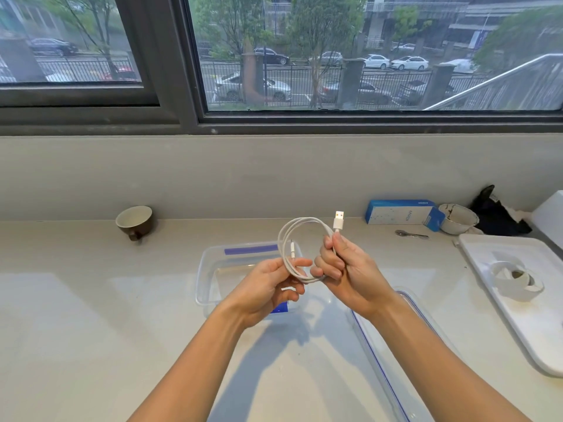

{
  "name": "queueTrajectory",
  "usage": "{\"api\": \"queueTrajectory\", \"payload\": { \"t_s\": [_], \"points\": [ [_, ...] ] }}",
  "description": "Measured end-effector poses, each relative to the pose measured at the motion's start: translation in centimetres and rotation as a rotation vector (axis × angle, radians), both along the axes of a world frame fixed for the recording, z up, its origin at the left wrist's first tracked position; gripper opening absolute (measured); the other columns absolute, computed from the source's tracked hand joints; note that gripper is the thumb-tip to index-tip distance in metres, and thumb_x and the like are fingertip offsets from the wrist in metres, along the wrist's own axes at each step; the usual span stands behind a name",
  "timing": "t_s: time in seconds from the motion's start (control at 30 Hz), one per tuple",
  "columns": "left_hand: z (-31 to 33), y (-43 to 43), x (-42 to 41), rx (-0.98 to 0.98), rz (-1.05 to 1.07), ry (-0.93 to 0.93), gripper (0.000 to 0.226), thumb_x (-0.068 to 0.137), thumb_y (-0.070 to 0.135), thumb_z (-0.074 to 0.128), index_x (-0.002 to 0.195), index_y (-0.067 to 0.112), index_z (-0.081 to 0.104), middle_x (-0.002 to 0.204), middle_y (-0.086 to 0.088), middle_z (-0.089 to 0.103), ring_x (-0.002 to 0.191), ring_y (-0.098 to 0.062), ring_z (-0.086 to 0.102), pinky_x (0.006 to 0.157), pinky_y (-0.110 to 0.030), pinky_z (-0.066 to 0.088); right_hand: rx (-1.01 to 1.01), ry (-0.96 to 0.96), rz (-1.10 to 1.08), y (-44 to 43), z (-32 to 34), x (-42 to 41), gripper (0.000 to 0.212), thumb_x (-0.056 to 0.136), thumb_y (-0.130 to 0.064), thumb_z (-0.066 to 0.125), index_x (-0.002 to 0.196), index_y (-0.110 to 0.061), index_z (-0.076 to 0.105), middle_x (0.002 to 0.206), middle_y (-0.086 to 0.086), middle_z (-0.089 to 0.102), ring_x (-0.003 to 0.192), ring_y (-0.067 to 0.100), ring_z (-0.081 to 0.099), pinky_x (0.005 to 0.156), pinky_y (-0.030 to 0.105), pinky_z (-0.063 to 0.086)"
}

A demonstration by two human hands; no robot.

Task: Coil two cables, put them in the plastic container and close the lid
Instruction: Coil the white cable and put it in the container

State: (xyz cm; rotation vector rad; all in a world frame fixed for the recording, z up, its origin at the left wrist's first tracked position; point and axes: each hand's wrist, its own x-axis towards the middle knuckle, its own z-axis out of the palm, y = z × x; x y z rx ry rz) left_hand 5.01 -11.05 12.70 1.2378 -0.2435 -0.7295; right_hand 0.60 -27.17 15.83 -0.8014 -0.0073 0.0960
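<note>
Right hand [344, 269] pinches white cable [300, 236] just below its USB plug, coil looped up in the air; left hand [271, 287] grips the coil's lower left side between thumb and fingers. Both hands held above the clear plastic container [203, 281], open, nothing visible inside. Lid [380, 360] lies on the counter [91, 315] under the right forearm. Counter bare to the left. Tray [518, 324] near right edge holds a tape roll [518, 281]. Brown cup [134, 222] tipped against back wall.
</note>
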Motion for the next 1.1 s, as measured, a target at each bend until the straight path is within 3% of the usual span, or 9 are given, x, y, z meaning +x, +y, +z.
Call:
{"api": "queueTrajectory", "payload": {
  "t_s": [0.1, 0.3, 0.47, 0.53, 0.63, 0.7, 0.83, 1.0, 1.1],
  "points": [
    [0.1, 0.8, 0.1, -0.065, -0.079, -0.068, 0.03, 0.091, 0.021, 0.051, 0.112, 0.006, 0.066, 0.106, -0.024, 0.055, 0.068, -0.017, 0.058, 0.063, -0.025, 0.05, 0.006, 0.067, -0.03, 0.2, -0.2, 0.1, 0.025, 0.095, -0.026, 0.039, 0.079, -0.009, 0.047, 0.049, -0.003, 0.029, 0.041, 0.009, 0.029, 0.051, 0.024, 0.044],
    [1.0, 2.3, 0.5, 0.006, -0.187, -0.261, 0.029, 0.09, 0.026, 0.051, 0.113, 0.023, 0.068, 0.103, -0.012, 0.065, 0.082, -0.017, 0.061, 0.072, -0.028, 0.053, -0.04, 0.179, -0.169, 1.4, -0.6, 0.7, 0.031, 0.101, -0.025, 0.032, 0.079, -0.008, 0.046, 0.042, -0.004, 0.03, 0.035, 0.007, 0.027, 0.043, 0.02, 0.041],
    [0.0, 3.0, 0.7, -0.148, -0.184, -0.159, 0.031, 0.088, 0.007, 0.051, 0.115, 0.014, 0.065, 0.115, -0.012, 0.067, 0.105, -0.026, 0.061, 0.079, -0.031, 0.052, -0.202, 0.16, -0.283, 2.6, -0.4, 1.3, 0.032, 0.102, -0.025, 0.032, 0.078, -0.009, 0.046, 0.04, -0.006, 0.029, 0.036, 0.008, 0.026, 0.046, 0.023, 0.038],
    [-0.3, 2.7, 0.4, -0.193, -0.093, -0.132, 0.024, 0.087, 0.013, 0.055, 0.108, 0.012, 0.067, 0.108, -0.009, 0.068, 0.105, -0.026, 0.06, 0.078, -0.031, 0.052, -0.232, 0.174, -0.334, 3.0, -0.3, 1.6, 0.033, 0.102, -0.025, 0.032, 0.077, -0.009, 0.046, 0.04, -0.006, 0.029, 0.036, 0.008, 0.026, 0.048, 0.025, 0.038],
    [-0.6, 1.2, -0.1, -0.076, 0.248, -0.141, 0.025, 0.083, 0.04, 0.065, 0.078, 0.016, 0.071, 0.079, -0.002, 0.067, 0.08, -0.019, 0.061, 0.067, -0.028, 0.049, -0.25, 0.2, -0.369, 3.7, -0.8, 1.9, 0.032, 0.102, -0.023, 0.032, 0.077, -0.009, 0.045, 0.041, -0.004, 0.03, 0.036, 0.009, 0.031, 0.052, 0.028, 0.043],
    [-1.1, 0.5, -0.1, 0.035, 0.434, -0.195, 0.029, 0.081, 0.041, 0.063, 0.069, 0.015, 0.068, 0.066, 0.002, 0.065, 0.067, -0.016, 0.059, 0.06, -0.025, 0.048, -0.263, 0.222, -0.345, 3.9, -1.5, 2.0, 0.031, 0.102, -0.024, 0.032, 0.079, -0.008, 0.046, 0.043, -0.003, 0.032, 0.038, 0.01, 0.035, 0.057, 0.03, 0.046],
    [-1.9, 0.6, -0.1, 0.089, 0.597, -0.386, 0.007, 0.088, 0.022, 0.063, 0.087, 0.015, 0.063, 0.061, 0.001, 0.067, 0.061, -0.013, 0.062, 0.059, -0.023, 0.051, -0.274, 0.259, -0.293, 4.0, -2.8, 1.9, 0.029, 0.101, -0.026, 0.034, 0.089, -0.006, 0.051, 0.046, -0.002, 0.039, 0.042, 0.013, 0.045, 0.07, 0.038, 0.052],
    [-2.6, 1.0, -0.1, 0.182, 0.736, -0.572, 0.013, 0.092, 0.019, 0.057, 0.104, 0.023, 0.059, 0.066, -0.002, 0.069, 0.065, -0.012, 0.067, 0.063, -0.014, 0.05, -0.317, 0.225, -0.296, 5.2, -3.3, 2.2, 0.027, 0.1, -0.027, 0.037, 0.099, -0.008, 0.056, 0.05, -0.003, 0.038, 0.048, 0.012, 0.044, 0.079, 0.044, 0.051],
    [-3.1, 1.3, 0.1, 0.273, 0.784, -0.637, 0.015, 0.098, 0.02, 0.045, 0.097, 0.018, 0.06, 0.066, 0.003, 0.067, 0.06, -0.008, 0.064, 0.058, -0.014, 0.048, -0.423, 0.174, -0.289, 5.7, -3.4, 2.3, 0.021, 0.099, -0.025, 0.04, 0.1, -0.009, 0.054, 0.053, -0.001, 0.04, 0.052, 0.014, 0.044, 0.076, 0.044, 0.048]
  ]
}}
